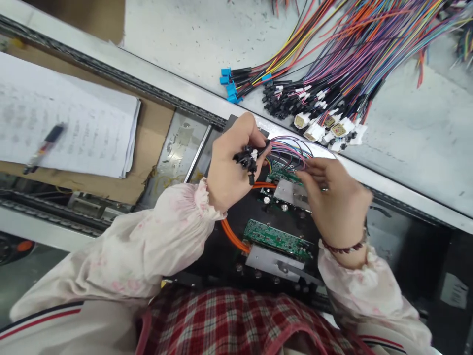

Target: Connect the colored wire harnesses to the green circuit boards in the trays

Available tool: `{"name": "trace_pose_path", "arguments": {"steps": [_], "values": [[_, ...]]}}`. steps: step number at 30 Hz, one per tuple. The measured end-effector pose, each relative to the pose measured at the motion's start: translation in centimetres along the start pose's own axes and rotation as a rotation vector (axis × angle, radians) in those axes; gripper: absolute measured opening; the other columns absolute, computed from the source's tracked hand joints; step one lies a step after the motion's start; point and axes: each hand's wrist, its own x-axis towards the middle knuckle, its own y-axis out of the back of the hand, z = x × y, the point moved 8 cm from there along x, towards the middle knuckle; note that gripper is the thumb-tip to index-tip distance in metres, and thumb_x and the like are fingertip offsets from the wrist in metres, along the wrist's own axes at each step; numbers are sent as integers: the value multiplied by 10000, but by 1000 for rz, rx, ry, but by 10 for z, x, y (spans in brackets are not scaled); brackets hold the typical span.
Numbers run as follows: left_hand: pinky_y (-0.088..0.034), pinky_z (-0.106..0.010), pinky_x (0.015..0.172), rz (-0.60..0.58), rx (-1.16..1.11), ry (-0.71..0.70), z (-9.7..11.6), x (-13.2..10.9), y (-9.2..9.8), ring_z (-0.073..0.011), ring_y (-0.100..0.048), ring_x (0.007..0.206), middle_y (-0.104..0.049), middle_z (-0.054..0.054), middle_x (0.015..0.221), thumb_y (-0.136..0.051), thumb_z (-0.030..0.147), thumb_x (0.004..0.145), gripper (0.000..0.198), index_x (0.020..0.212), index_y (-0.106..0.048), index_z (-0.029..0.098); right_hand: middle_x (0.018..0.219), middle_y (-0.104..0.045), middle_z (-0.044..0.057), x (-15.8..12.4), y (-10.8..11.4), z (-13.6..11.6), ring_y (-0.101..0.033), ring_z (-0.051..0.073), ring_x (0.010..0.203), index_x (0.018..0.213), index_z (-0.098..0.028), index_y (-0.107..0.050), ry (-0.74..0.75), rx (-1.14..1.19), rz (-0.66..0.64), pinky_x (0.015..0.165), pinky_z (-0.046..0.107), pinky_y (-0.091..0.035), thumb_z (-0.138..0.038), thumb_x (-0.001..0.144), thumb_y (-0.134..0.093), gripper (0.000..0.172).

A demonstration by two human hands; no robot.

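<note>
My left hand (pixel 232 162) is closed around a wire harness near its black and white connectors (pixel 248 159), which stick out over the back of the hand. From there the harness's thin purple, blue and pink wires (pixel 290 147) arc across to my right hand (pixel 330 197). Thumb and fingers of that hand pinch the wires further along. Both hands are above a black tray holding green circuit boards (pixel 277 237), grey metal plates (pixel 275 261) and orange cables (pixel 234 236). My hands hide part of the upper board.
Beyond the metal rail (pixel 173 91), bundles of coloured wires (pixel 369 44) lie on a white table, with blue connectors (pixel 231 86) and white connectors (pixel 340 128) at their ends. At left, written sheets (pixel 74 118) and a pen (pixel 44 148) rest on cardboard (pixel 155 133).
</note>
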Motion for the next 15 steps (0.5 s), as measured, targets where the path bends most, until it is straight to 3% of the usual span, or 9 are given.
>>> {"name": "trace_pose_path", "arguments": {"steps": [3, 6, 10, 13, 15], "values": [[-561, -343, 629, -26, 20, 30, -2, 1, -1, -175, -622, 715, -598, -26, 886, -676, 167, 850, 216, 815, -471, 227, 920, -712, 49, 19, 3, -21, -667, 183, 834, 1050, -190, -672, 112, -105, 27, 705, 301, -490, -298, 941, -606, 166], [-547, -371, 664, -82, 209, 59, 6, -1, 4, -203, -624, 735, -609, -10, 853, -676, 118, 812, 256, 799, -456, 248, 923, -652, 65, 40, -23, -39, -606, 201, 845, 972, -207, -684, 223, -160, -85, 689, 318, -452, -238, 958, -545, 143], [-532, -456, 935, -198, 545, 49, 27, -22, 14, -281, -619, 1097, -648, -99, 1131, -711, 55, 784, 312, 1001, -554, 217, 860, -577, 64, 55, -61, -38, -531, 199, 769, 827, -201, -644, 230, -175, -162, 634, 321, -400, -185, 936, -522, 164], [-363, -567, 1157, -406, 758, -29, 39, -48, 9, -324, -485, 1339, -585, -175, 1340, -708, 214, 881, 379, 1211, -544, 128, 872, -582, 78, 55, -71, -34, -532, 212, 783, 817, -196, -627, 211, -179, -177, 652, 336, -409, -172, 924, -524, 150], [-229, -631, 1212, -519, 845, -44, 41, -54, 8, -330, -414, 1410, -559, -168, 1403, -636, 357, 945, 433, 1293, -522, 126, 894, -605, 91, 53, -62, -35, -559, 222, 798, 853, -184, -634, 207, -128, -154, 669, 348, -434, -179, 917, -549, 106]]}}
